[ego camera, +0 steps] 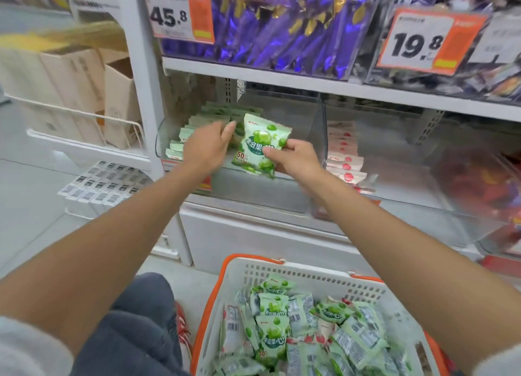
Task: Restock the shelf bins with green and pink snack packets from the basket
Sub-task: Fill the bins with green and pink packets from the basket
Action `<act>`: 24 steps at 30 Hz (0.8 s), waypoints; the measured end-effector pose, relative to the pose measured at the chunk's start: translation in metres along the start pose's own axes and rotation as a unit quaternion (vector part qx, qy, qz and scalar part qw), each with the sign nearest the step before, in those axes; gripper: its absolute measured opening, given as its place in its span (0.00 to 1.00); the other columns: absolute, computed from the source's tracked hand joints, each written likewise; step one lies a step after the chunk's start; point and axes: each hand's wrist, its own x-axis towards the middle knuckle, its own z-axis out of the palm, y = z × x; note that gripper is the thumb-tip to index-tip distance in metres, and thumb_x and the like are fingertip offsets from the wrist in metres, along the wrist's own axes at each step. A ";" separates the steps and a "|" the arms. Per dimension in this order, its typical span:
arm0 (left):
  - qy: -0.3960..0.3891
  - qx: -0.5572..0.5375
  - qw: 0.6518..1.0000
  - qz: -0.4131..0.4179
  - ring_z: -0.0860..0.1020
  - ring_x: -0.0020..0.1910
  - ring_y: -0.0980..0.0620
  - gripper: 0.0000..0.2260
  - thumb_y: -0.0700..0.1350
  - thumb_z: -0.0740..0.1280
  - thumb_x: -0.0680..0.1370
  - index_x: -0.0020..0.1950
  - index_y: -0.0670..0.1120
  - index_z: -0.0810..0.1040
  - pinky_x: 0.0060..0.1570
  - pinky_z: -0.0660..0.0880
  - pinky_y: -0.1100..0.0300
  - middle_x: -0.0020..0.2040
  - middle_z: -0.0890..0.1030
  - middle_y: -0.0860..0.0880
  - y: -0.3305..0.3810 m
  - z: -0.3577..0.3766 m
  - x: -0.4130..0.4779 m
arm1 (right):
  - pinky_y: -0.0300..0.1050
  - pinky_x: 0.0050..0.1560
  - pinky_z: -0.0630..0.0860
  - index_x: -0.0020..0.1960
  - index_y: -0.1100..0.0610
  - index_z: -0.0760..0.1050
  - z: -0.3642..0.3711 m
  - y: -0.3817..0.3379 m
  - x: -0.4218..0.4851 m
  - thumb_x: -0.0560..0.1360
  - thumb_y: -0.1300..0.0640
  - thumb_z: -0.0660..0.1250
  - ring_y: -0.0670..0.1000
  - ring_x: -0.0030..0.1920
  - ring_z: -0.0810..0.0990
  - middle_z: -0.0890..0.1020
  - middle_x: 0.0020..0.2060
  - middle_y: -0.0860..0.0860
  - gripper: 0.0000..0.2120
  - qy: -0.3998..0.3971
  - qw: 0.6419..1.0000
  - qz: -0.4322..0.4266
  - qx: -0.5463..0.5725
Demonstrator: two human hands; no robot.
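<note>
A person's two bare arms reach forward to a shop shelf. The right hand [293, 158] pinches a green packet [260, 144] by its lower right edge, with the thumb on the printed front and the fingers curled behind. The packet is upright and slightly tilted, its front facing the camera, above the front wall of a clear bin [253, 189].

Just left of the grip, the left hand [207, 147] holds nothing. Its relaxed, nearly straight fingers rest against a row [197, 127] of green packets standing on edge in the same bin. Whether its fingertips also touch the held packet cannot be told.

Right of the grip, past a clear divider [320, 127], pink packets [344, 161] stand in a row in the next compartment.

Above the grip, one shelf up, purple packets [267, 31] fill another clear bin. Its tag [169, 14] reads 45.8, and a second tag [417, 44] farther right reads 19.8.

Below the grip, closest to the person, a white basket [296, 279] with an orange rim holds a loose heap [310, 333] of green packets with a few pink ones among them.

Well left of the grip, cardboard boxes [84, 93] stand in a wire rack.
</note>
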 end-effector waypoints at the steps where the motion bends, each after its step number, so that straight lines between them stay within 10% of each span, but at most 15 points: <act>1: -0.015 0.069 0.997 -0.008 0.77 0.49 0.39 0.23 0.59 0.50 0.83 0.44 0.44 0.73 0.48 0.72 0.47 0.45 0.79 0.40 -0.013 -0.001 0.013 | 0.53 0.54 0.81 0.43 0.58 0.80 0.005 0.000 0.020 0.72 0.63 0.74 0.54 0.47 0.84 0.85 0.47 0.57 0.04 0.019 1.000 -0.003 -0.018; 6: -0.101 0.182 0.977 -0.042 0.69 0.66 0.40 0.25 0.60 0.49 0.83 0.68 0.44 0.71 0.65 0.65 0.41 0.66 0.74 0.41 -0.057 0.013 0.040 | 0.48 0.57 0.78 0.54 0.60 0.81 0.036 0.025 0.113 0.71 0.56 0.75 0.53 0.51 0.82 0.84 0.51 0.54 0.14 0.088 0.988 0.027 -0.128; 18: -0.022 0.132 0.991 0.002 0.73 0.62 0.42 0.22 0.59 0.51 0.83 0.62 0.46 0.76 0.59 0.69 0.45 0.59 0.78 0.45 -0.068 0.024 0.037 | 0.50 0.61 0.74 0.70 0.62 0.62 0.074 0.046 0.181 0.72 0.56 0.74 0.60 0.64 0.74 0.72 0.65 0.59 0.33 0.129 0.952 0.037 -0.276; 24: -0.012 0.138 0.990 0.010 0.75 0.58 0.42 0.22 0.59 0.51 0.83 0.60 0.46 0.76 0.56 0.70 0.46 0.56 0.79 0.46 -0.070 0.026 0.038 | 0.42 0.53 0.76 0.62 0.61 0.74 0.067 0.050 0.175 0.69 0.53 0.76 0.55 0.59 0.80 0.80 0.59 0.55 0.25 0.105 0.965 0.053 -0.233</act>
